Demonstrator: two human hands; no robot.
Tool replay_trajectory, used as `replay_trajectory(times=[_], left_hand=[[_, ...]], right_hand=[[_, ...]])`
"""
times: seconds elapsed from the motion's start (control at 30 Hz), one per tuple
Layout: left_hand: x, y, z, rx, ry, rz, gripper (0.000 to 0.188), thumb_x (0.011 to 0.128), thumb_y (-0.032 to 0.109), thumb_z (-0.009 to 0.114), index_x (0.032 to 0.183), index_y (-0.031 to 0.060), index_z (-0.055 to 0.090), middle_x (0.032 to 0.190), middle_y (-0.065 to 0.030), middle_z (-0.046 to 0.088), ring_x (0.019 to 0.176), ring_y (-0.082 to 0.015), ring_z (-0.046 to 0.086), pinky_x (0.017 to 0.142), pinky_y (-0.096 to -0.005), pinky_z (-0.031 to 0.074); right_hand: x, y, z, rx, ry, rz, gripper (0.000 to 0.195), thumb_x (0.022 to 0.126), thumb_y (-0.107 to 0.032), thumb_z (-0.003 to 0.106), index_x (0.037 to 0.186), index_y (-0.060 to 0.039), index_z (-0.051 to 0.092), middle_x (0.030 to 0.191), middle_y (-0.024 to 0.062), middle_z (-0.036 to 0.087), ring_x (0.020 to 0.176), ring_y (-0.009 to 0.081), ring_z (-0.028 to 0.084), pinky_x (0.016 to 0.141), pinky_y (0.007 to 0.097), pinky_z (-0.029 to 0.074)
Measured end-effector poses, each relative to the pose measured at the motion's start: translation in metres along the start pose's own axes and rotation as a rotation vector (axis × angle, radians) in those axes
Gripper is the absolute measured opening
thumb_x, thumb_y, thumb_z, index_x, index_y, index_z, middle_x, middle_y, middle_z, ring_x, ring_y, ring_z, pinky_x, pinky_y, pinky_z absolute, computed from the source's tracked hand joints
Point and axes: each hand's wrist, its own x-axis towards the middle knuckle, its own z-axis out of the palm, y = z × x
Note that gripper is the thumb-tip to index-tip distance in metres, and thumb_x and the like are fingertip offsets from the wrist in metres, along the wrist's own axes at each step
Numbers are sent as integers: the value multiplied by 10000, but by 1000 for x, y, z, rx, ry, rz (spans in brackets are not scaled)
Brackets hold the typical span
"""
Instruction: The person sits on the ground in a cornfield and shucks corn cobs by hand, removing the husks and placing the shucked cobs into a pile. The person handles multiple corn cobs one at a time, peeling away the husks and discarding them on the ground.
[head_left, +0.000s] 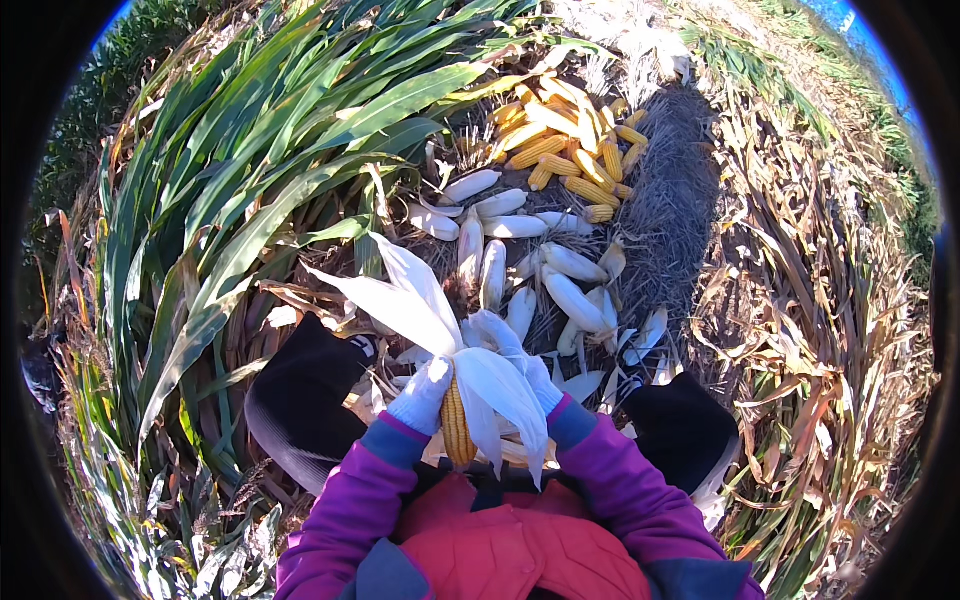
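My left hand (425, 394), in a white glove, grips a yellow corn cob (456, 427) whose tip points down towards my body. White husk leaves (420, 300) are peeled back from the cob; some stand up to the upper left, others hang down over its right side. My right hand (517, 356), gloved too, closes around the husk at the cob's base, its fingers partly hidden by the leaves. Just beyond my hands lie several ears in pale husks (574, 300). Farther off is a heap of bare yellow cobs (570, 135).
Cut green corn stalks and leaves (247, 165) are piled on the left. Dry brown leaves (787, 315) cover the ground on the right. Between them runs a shaded strip of straw (667, 195). My bent knees in black trousers (300, 405) flank my hands.
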Motion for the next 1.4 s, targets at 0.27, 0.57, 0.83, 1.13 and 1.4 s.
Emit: replay_trajectory(times=[0.27, 0.57, 0.83, 1.13, 1.4], left_hand=[[3, -28, 20, 564, -23, 266, 448, 967, 232, 591, 1352, 32, 478, 1178, -119, 616, 1081, -244, 621, 960, -327, 491], [-9, -12, 27, -115, -331, -157, 782, 714, 528, 807, 1247, 40, 508, 1027, -110, 611, 902, -223, 637, 803, -372, 564], [25, -50, -14, 181, 3, -164, 528, 967, 394, 500, 1388, 80, 447, 1293, -112, 558, 1158, -240, 573, 999, -400, 497], [7, -42, -5, 470, -104, -225, 558, 741, 144, 834, 1226, 23, 587, 1123, -103, 666, 1038, -186, 646, 917, -327, 523], [2, 27, 5, 135, 41, -21, 406, 782, 182, 760, 1115, 22, 592, 985, -88, 644, 915, -208, 658, 848, -356, 551]], right_hand=[[20, -33, 18, 723, 439, 134, 150, 948, -136, 550, 1028, -35, 625, 872, 95, 677, 785, 166, 661, 719, 311, 537], [34, -12, -36, 1901, 60, 346, 245, 1050, -253, 449, 1034, -65, 605, 629, -65, 447, 521, 65, 390, 431, 236, 332], [13, -36, -8, 1, -265, 377, 615, 841, -173, 706, 1393, -80, 452, 1148, 232, 660, 1086, 365, 662, 901, 403, 521], [10, 18, 13, 1890, 175, 617, 164, 1025, -191, 475, 1060, -81, 590, 624, -28, 443, 455, 112, 407, 408, 273, 338], [-17, 115, -1, 183, -293, 606, 418, 896, -433, 663, 1079, -65, 587, 768, 64, 613, 627, 228, 598, 587, 340, 472]])
